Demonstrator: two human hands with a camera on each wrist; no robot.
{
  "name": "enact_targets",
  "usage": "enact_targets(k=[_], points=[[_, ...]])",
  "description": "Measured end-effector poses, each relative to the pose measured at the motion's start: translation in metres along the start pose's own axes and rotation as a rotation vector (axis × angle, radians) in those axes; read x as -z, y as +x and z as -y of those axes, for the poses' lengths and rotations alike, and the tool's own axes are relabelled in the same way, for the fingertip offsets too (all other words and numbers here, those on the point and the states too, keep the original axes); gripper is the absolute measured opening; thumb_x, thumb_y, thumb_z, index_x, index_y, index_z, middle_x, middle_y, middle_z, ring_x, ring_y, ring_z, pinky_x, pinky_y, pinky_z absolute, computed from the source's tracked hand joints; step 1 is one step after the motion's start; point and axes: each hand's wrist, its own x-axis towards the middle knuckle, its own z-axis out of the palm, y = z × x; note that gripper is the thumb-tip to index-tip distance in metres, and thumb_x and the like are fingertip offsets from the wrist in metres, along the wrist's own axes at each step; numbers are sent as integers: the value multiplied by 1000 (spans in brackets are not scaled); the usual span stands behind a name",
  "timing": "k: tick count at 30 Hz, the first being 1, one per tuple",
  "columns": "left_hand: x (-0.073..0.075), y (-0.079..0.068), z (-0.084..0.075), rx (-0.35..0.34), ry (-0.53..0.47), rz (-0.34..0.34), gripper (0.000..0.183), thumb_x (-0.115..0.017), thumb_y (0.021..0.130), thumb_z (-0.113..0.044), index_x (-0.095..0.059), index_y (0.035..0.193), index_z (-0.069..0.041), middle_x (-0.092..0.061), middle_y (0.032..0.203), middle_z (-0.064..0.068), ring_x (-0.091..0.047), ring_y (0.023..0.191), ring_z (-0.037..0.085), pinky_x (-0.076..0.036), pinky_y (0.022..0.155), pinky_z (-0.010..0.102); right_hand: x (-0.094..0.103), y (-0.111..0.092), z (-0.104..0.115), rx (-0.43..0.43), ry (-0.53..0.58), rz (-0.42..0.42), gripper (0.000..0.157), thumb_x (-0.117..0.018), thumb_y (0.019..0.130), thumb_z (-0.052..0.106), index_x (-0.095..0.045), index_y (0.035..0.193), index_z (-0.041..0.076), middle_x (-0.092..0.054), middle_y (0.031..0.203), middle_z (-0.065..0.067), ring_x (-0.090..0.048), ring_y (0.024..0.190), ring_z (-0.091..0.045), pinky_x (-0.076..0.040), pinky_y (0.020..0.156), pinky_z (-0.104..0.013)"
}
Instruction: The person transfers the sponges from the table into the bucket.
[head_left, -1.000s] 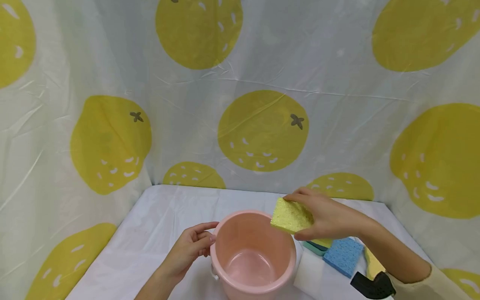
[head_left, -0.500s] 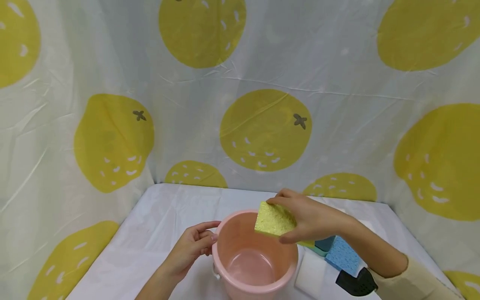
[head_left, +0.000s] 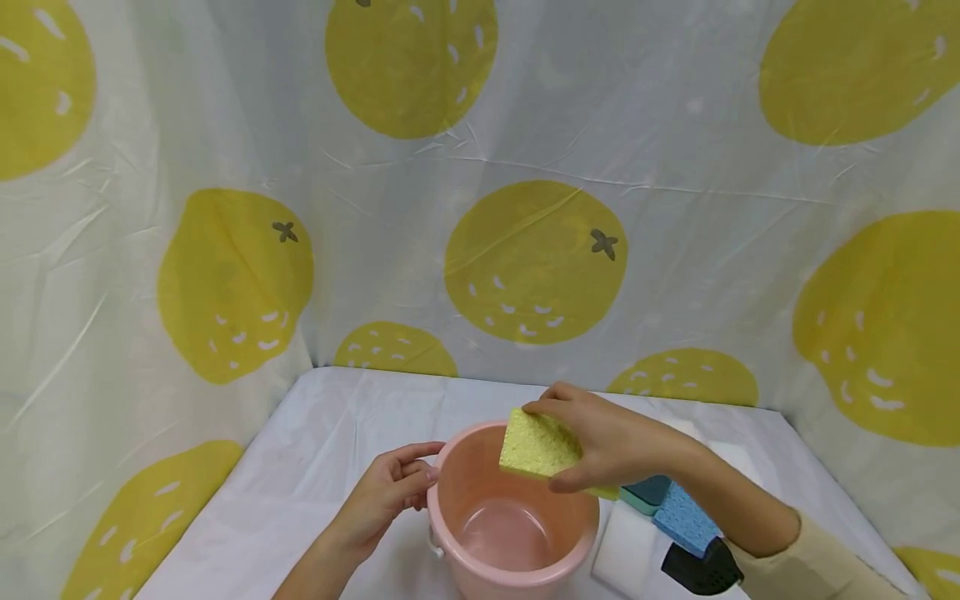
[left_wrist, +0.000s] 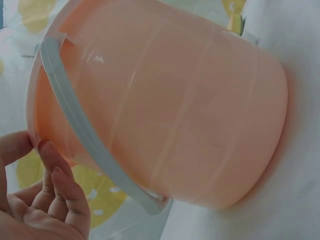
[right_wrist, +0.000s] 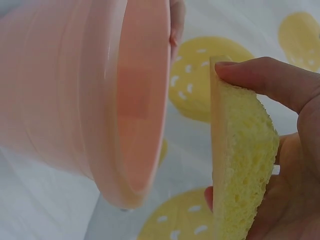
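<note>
A pink bucket stands upright on the white-covered table, its inside showing only its own bottom. My left hand pinches the bucket's rim at its left side; in the left wrist view the thumb and fingers meet on that rim, near the pale handle. My right hand grips a yellow sponge between thumb and fingers. The sponge is held above the bucket's right part, apart from the rim in the right wrist view.
Right of the bucket lie a white sponge, a blue sponge and a dark teal-topped sponge. More white pieces lie partly behind the right forearm. A lemon-print curtain encloses the table's back and sides.
My right hand has carried the yellow sponge leftward, from beside the bucket's right rim to over its opening. The left hand has kept its pinch on the rim.
</note>
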Motion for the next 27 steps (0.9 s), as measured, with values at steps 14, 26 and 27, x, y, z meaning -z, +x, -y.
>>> enact_targets(k=[14, 26, 27], points=[[0, -1, -1, 26, -3, -18, 53, -67, 99, -7, -47, 144, 13, -69, 95, 9, -58, 73, 11, -51, 70, 24, -10, 13, 7, 36, -4, 24, 78, -85, 80, 31, -54, 147, 6, -50, 128, 1, -52, 104, -13, -51, 85, -32], [0, 0, 0, 22, -3, -15, 54, -68, 98, -7, -47, 144, 13, -69, 95, 9, -58, 74, 12, -51, 71, 25, -17, 22, 10, 35, -15, 55, 78, -84, 80, 30, -54, 148, 6, -51, 130, 1, -52, 110, -15, -51, 90, -35], [0, 0, 0, 22, -2, -15, 54, -68, 98, -7, -47, 144, 13, -69, 95, 9, -59, 73, 12, -52, 71, 25, -17, 23, 11, 35, -22, 54, 79, -85, 80, 30, -53, 148, 6, -51, 132, 0, -52, 113, -16, -51, 92, -37]])
